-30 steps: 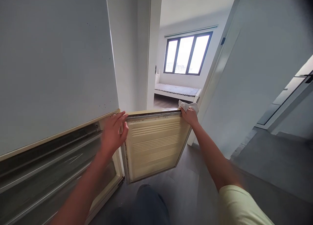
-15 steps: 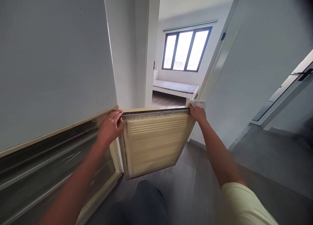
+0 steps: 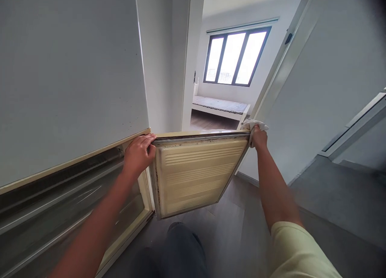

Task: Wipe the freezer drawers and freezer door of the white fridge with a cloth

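A cream lower refrigerator door (image 3: 199,177) stands swung out, its ribbed inner panel towards me and dark grime along the gasket. My left hand (image 3: 139,151) grips its top corner at the hinge side, fingers laid over the edge and thumb bent on the inner side. At the opposite top corner, my right hand (image 3: 259,138) is closed around a white cloth (image 3: 247,124), pressing it against the door's outer edge. Part of the cloth is hidden behind the fingers and the door.
To the left is the refrigerator's closed upper door (image 3: 69,68), above an open compartment (image 3: 75,197) with clear drawer fronts. Behind, a doorway shows a bed (image 3: 220,105) beneath a window (image 3: 235,56). My knee (image 3: 183,246) is over the grey floor (image 3: 232,229).
My right hand has turned and moved with the cloth from the top edge round to the door's outer corner. My left hand stays at the hinge-side corner. The view has shifted slightly.
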Demonstrator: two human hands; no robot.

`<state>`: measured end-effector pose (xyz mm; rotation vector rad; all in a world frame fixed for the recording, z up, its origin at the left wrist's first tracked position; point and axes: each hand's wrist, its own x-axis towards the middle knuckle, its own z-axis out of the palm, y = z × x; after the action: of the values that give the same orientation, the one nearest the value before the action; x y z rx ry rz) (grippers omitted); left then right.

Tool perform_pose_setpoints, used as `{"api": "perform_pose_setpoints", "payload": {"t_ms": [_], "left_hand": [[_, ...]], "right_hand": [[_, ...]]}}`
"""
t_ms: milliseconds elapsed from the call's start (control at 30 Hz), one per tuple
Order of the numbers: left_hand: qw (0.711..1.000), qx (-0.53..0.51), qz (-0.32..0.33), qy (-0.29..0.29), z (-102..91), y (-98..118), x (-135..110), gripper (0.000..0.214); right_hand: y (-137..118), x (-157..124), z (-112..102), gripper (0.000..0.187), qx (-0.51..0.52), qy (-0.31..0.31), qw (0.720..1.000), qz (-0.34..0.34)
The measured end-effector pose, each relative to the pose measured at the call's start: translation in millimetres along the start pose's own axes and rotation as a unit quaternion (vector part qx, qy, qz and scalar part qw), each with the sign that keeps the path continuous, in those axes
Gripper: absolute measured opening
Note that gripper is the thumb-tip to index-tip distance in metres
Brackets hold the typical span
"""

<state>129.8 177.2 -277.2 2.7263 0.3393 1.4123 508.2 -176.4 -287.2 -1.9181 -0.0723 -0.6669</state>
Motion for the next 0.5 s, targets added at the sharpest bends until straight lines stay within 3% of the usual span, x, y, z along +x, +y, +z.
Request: {"api": "perform_pose_setpoints", "payload": {"t_ms": [100, 233, 333, 500], "left_hand": [[1.000, 0.000, -0.003, 0.016, 2.5, 1, 0, 0.038], [0.999, 0.008, 0.002, 0.031, 5.1, 1, 1, 0.036], [0.999, 0.010, 0.010, 0.046, 6.9, 0, 1, 0.035], [0.998, 0.008, 0.000, 0.055, 5.3, 2, 2, 0.034]], "right_hand": [[20, -2, 3, 0.038, 0.171, -0.009, 0.980, 0.098], [50, -21, 10, 0.027, 0.344, -0.052, 0.929, 0.122], [77, -38, 13, 0.021, 0.382, -0.052, 0.911, 0.144], [131, -73, 16, 0.026, 0.349, -0.057, 0.920, 0.167]]}}
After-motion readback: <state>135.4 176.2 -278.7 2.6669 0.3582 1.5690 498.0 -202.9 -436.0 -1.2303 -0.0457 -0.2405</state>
